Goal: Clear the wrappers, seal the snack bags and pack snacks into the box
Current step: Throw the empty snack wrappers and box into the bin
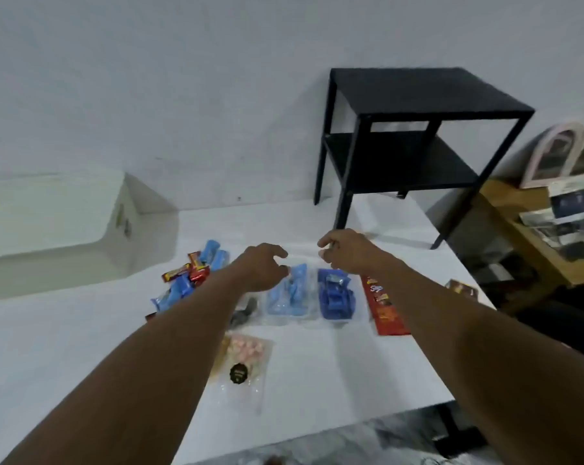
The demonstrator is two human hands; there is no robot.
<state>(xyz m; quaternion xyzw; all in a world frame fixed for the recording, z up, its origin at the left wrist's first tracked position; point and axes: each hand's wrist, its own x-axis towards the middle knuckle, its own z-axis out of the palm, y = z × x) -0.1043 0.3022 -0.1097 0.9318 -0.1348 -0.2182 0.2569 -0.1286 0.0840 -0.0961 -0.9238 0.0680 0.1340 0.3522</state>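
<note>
Snack bags of clear, crinkled plastic lie side by side near the middle of the white tabletop (pixel 317 370). One bag (pixel 285 293) holds light-blue wrapped pieces and the other bag (pixel 337 298) holds dark-blue ones. The left hand (pixel 263 266) hovers at the top of the light-blue bag and the right hand (pixel 347 251) at the top of the dark-blue one, both toward the far edge. The fingers of both hands are curled over the thin, see-through bag mouths. Motion blur hides whether they actually pinch the plastic, so I cannot tell the grip of either hand.

Toward the right edge a flat, glossy red packet (pixel 384 308) lies beside the dark-blue bag, and a small brown packet (pixel 462 287) sits right at that edge. Nearer the front edge a clear pouch of pale pink, puffy sweets (pixel 245 355) carries a round black label. Left of the bags is a loose heap of small wrapped bars (pixel 191 276), shiny red and blue. A white box (pixel 55 213) with rounded edges sits at the far left, against the wall. A black, matte, square-framed side table (pixel 414 95) with a lower shelf stands on the far right corner.
</note>
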